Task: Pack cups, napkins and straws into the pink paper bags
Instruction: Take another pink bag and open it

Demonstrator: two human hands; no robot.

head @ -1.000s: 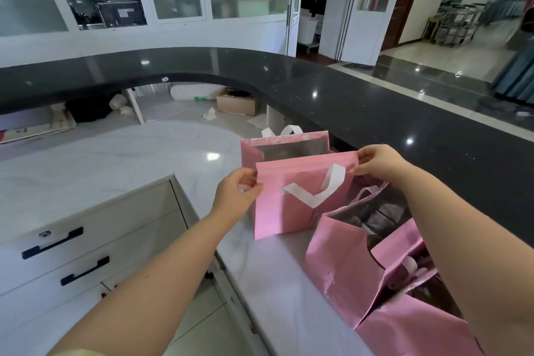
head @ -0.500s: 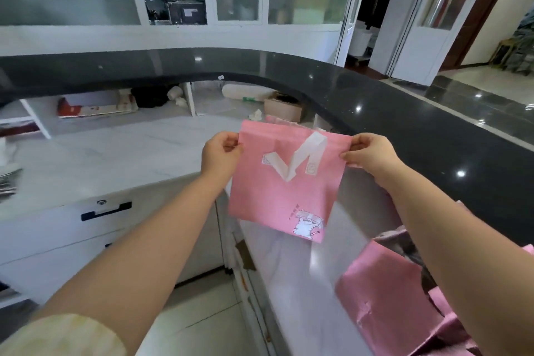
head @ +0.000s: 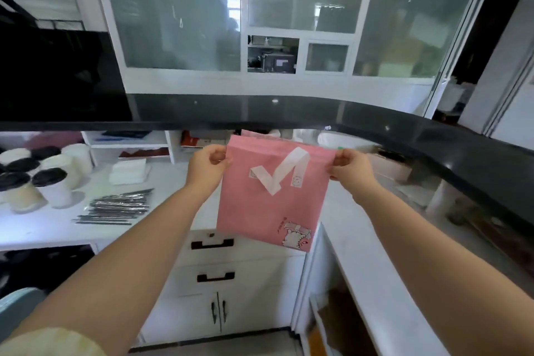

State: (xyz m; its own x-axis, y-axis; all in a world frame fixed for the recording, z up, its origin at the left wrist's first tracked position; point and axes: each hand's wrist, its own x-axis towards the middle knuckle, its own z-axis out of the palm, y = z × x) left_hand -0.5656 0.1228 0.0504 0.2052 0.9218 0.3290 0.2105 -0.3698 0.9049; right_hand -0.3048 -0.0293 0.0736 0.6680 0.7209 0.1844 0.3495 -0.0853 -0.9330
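Observation:
A flat, folded pink paper bag with a white handle and a small cat print hangs in the air in front of me. My left hand pinches its top left corner and my right hand pinches its top right corner. On the white counter at the left stand several lidded cups, some with black lids. A stack of white napkins lies behind a pile of wrapped straws.
A raised black counter top curves from the left around to the right. White drawers and cabinet doors sit below the bag. The white counter continues along the right side, with an open shelf under it.
My view has swung left, away from the other pink bags. Both hands have carried the folded bag leftward and up; cups, napkins and straws have come into view.

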